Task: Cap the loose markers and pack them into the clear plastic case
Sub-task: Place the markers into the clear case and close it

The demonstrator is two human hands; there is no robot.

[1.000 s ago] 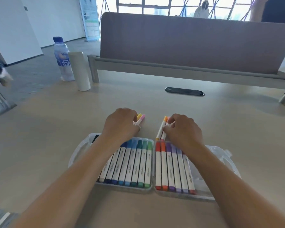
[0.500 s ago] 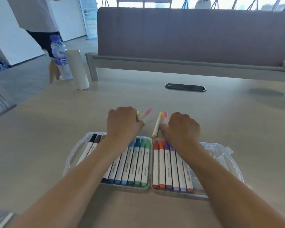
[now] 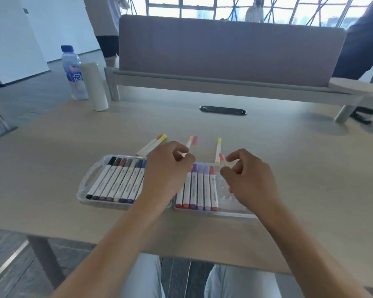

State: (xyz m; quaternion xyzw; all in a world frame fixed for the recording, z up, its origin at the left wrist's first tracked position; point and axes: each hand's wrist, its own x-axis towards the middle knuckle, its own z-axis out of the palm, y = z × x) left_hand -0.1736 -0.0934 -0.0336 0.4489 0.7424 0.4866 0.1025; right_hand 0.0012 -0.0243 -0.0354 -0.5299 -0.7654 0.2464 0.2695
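Clear plastic case (image 3: 91,175) lies open on the pale wooden table (image 3: 52,147) in the head view, its two halves side by side just in front of the person. Its left half holds a row of capped markers running from black through browns and greys to blues; its right half holds orange, purple, lilac and reddish ones, with bare slots at its right end. The left hand (image 3: 166,168) has its fingers curled round two markers (image 3: 192,141), one orange-capped and one pink-capped, whose ends stick up beyond the knuckles. The right hand (image 3: 249,179) pinches a pink-tipped marker (image 3: 221,157) between thumb and fingertips just above the right half's far edge. Whether that marker is already capped is too blurred to tell. A yellow-capped marker (image 3: 218,150) lies loose on the table just beyond it, and two more, orange and yellow (image 3: 153,144), lie beside the left half's far edge. The step in hand looks like seating the pinched marker; it would go best laid parallel to its neighbours, cap end away, and pressed into the first bare slot beside the reddish one. Bottle (image 3: 73,72) and a white cylinder (image 3: 96,86) stand well apart at far left.
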